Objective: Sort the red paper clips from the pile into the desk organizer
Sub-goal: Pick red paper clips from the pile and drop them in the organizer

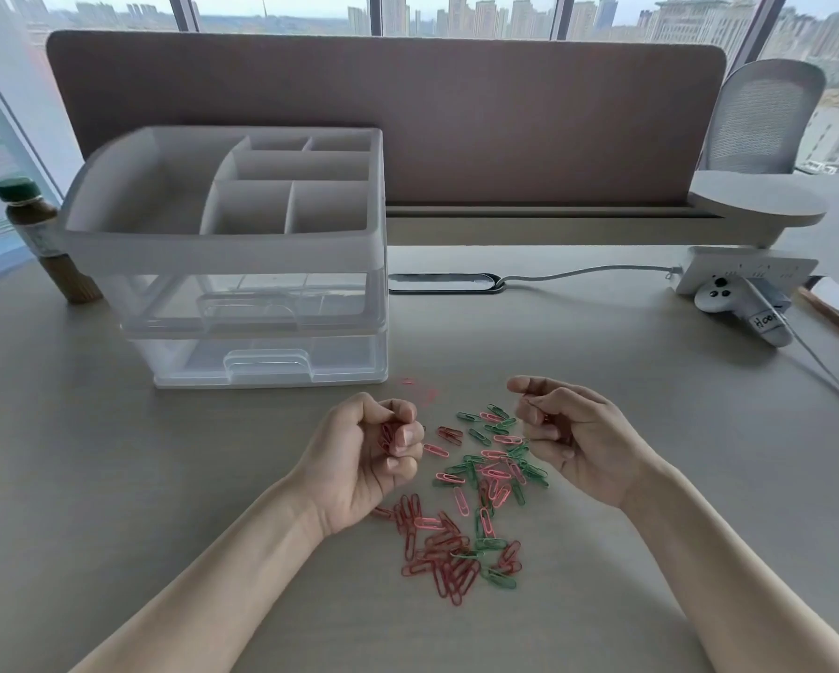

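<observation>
While the left hand clutches red paper clips, the right hand curls, contents unclear.

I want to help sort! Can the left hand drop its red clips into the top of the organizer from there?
Probably yes. The left hand grips red clips, the organizer stands just beyond it with open-topped compartments, and nothing lies between; it would need to lift above the rim.

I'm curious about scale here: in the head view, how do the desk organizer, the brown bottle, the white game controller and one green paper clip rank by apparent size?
1. desk organizer
2. brown bottle
3. white game controller, looks close to the bottle, so this order is unsure
4. green paper clip
</observation>
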`<state>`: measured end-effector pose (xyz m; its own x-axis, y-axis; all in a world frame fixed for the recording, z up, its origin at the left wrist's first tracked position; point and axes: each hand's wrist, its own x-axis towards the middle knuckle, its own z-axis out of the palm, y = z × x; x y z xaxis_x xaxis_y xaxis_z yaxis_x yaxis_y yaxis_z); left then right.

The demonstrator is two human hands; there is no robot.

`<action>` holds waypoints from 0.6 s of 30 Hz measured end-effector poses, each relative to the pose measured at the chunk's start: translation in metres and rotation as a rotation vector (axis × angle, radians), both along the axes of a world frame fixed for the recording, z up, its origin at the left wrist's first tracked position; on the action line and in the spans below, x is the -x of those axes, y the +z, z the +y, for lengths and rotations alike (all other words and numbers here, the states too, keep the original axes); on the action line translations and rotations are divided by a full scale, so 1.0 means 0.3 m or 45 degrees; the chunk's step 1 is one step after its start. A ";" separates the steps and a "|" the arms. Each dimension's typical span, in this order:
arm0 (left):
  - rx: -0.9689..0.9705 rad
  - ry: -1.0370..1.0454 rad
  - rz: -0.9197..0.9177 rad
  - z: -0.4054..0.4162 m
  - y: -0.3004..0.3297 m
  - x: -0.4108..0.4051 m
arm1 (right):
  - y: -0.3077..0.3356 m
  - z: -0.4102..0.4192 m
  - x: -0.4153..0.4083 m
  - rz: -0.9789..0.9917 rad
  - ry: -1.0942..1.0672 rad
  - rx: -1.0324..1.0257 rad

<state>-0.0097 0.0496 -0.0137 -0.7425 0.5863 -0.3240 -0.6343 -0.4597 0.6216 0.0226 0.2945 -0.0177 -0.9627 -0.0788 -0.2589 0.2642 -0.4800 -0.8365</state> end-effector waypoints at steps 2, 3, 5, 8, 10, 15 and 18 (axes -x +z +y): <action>0.039 0.013 0.033 -0.006 -0.005 0.006 | -0.005 0.003 0.003 -0.023 -0.018 0.005; 0.070 0.027 0.056 -0.007 -0.007 0.010 | -0.006 0.004 0.005 -0.029 -0.025 0.006; 0.172 0.058 0.127 -0.009 -0.008 0.013 | -0.007 0.004 0.008 -0.039 -0.042 0.009; 0.727 0.084 0.669 -0.014 -0.011 0.013 | -0.007 0.005 0.009 -0.040 -0.044 0.018; 1.219 0.057 1.278 -0.017 -0.020 0.019 | -0.008 0.007 0.011 -0.024 -0.028 0.028; 1.663 -0.104 1.962 -0.007 -0.051 0.047 | -0.013 0.011 0.018 0.017 -0.028 -0.017; 1.774 -0.116 2.143 0.000 -0.057 0.058 | 0.001 0.016 0.036 0.010 -0.087 -0.141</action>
<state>-0.0270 0.0495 -0.0308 -0.6975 0.6565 0.2872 0.7166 0.6402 0.2768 0.0119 0.2994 -0.0175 -0.9668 0.0159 -0.2551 0.2275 -0.4016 -0.8871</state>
